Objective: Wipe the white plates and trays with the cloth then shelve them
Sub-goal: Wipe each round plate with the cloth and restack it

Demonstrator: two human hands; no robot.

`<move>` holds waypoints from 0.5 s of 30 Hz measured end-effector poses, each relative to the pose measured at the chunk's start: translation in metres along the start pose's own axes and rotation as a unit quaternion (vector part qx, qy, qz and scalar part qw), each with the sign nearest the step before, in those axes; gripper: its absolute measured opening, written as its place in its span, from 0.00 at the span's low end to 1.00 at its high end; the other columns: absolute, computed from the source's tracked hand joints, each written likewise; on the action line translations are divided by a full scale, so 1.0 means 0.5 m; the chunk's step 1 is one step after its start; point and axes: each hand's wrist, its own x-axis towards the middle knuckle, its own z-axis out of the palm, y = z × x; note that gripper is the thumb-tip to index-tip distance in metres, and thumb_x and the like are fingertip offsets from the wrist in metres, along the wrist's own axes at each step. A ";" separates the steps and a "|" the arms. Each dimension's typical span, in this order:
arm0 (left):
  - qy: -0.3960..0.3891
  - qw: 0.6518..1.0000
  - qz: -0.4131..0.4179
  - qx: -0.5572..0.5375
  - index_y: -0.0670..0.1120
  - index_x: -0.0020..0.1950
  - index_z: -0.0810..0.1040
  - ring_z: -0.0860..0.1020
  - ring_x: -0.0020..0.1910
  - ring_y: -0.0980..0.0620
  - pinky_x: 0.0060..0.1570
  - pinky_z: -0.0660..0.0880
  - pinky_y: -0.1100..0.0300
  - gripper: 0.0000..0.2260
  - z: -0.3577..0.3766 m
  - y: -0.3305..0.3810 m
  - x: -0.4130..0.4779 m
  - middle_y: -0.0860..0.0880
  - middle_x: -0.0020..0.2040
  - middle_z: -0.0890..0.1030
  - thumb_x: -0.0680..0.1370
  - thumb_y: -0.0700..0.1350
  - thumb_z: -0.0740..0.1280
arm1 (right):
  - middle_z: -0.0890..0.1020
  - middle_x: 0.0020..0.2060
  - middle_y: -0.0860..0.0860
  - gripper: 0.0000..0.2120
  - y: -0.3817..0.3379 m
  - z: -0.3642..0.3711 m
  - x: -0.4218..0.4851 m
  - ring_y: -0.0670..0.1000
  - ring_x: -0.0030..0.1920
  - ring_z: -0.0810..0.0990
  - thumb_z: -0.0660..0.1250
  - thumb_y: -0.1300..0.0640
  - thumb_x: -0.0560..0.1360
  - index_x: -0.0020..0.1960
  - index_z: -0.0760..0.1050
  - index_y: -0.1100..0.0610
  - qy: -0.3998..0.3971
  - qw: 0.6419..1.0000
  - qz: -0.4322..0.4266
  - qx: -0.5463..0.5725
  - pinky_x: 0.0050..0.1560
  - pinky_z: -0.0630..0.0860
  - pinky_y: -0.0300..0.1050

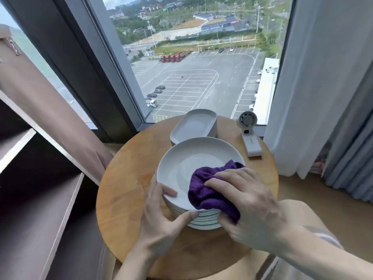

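- Pinched the near-left rim of the top plate [181, 162] with the left hand [161, 217]: thumb flat on the rim's upper face, index finger curled against the edge of the stack below.
- Angled the left forearm up from the bottom edge, wrist bent a little to the right.
- Pressed the purple cloth [210, 193] onto the plate's near-right part with the right hand [248, 205]: palm down, fingers spread and slightly bent over the bunched cloth, thumb tucked under its near edge.
- Draped part of the cloth over the near rim, down past the upper plates.
- Ran the right forearm in from the lower right, striped sleeve at the wrist.
- Seated the top plate on the stack of white plates [205, 220], mid round wooden desk [125, 178].
- Set the white trays [193, 126] just behind the stack; touching or not, cannot tell.
- Stood a small white fan [249, 136] on the desk's far right, apart from the plates.
- Placed the dark shelf [40, 178] left of the desk.
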 end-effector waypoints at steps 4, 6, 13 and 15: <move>0.011 1.000 0.014 0.000 0.54 0.48 0.73 0.75 0.65 0.52 0.57 0.73 0.50 0.25 0.010 0.004 0.012 0.55 0.61 0.78 0.60 0.65 0.78 | 0.83 0.57 0.51 0.22 0.018 -0.005 -0.009 0.56 0.59 0.82 0.69 0.55 0.67 0.60 0.83 0.56 0.018 1.000 -0.005 0.010 0.62 0.75 0.59; 0.008 1.000 0.026 0.004 0.52 0.47 0.73 0.71 0.71 0.52 0.63 0.72 0.46 0.25 0.013 0.011 0.017 0.54 0.69 0.75 0.61 0.65 0.78 | 0.83 0.57 0.52 0.22 0.029 -0.008 -0.011 0.57 0.59 0.82 0.70 0.55 0.67 0.60 0.83 0.57 0.031 0.999 -0.009 0.015 0.63 0.75 0.59; -0.002 0.997 0.062 0.046 0.49 0.45 0.73 0.61 0.78 0.59 0.71 0.65 0.59 0.26 -0.008 0.030 0.018 0.51 0.80 0.65 0.65 0.68 0.76 | 0.84 0.57 0.55 0.22 0.035 -0.011 -0.003 0.58 0.58 0.81 0.72 0.60 0.66 0.60 0.83 0.59 0.060 0.998 0.009 0.024 0.63 0.75 0.60; -0.006 0.997 0.066 0.041 0.49 0.45 0.74 0.66 0.76 0.58 0.68 0.66 0.66 0.28 -0.013 0.028 0.015 0.51 0.77 0.70 0.65 0.71 0.74 | 0.84 0.57 0.55 0.23 0.034 -0.009 -0.006 0.58 0.59 0.81 0.72 0.60 0.66 0.61 0.83 0.59 0.057 0.998 0.011 0.030 0.64 0.74 0.59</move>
